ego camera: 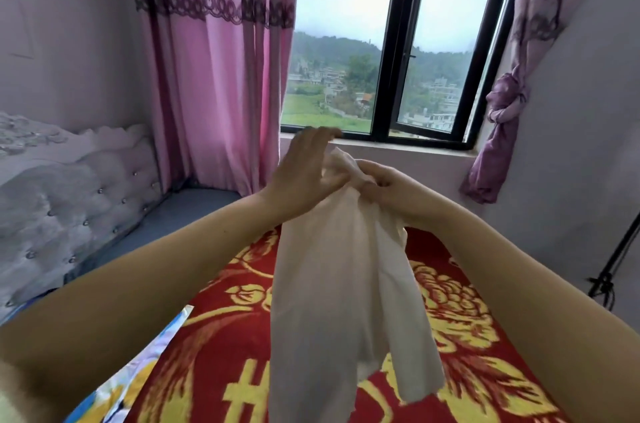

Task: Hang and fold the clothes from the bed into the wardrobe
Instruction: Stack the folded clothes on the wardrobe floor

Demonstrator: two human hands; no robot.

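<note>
A thin white garment (332, 284) hangs in the air over the bed (225, 336), which is covered by a red blanket with gold flowers. My right hand (384, 188) grips the garment's bunched top edge with curled fingers. My left hand (304, 173) lies against the same top edge from the left, fingers straight and raised; its thumb side touches the cloth. The cloth's lower ends dangle loose above the blanket. No wardrobe is in view.
A padded grey headboard (69, 207) stands at the left. Pink curtains (214, 76) and a window (398, 41) lie ahead, with a knotted purple curtain (502, 131) at the right. A black tripod leg (616, 263) stands by the right wall. A colourful printed cloth (131, 377) lies at the bed's lower left.
</note>
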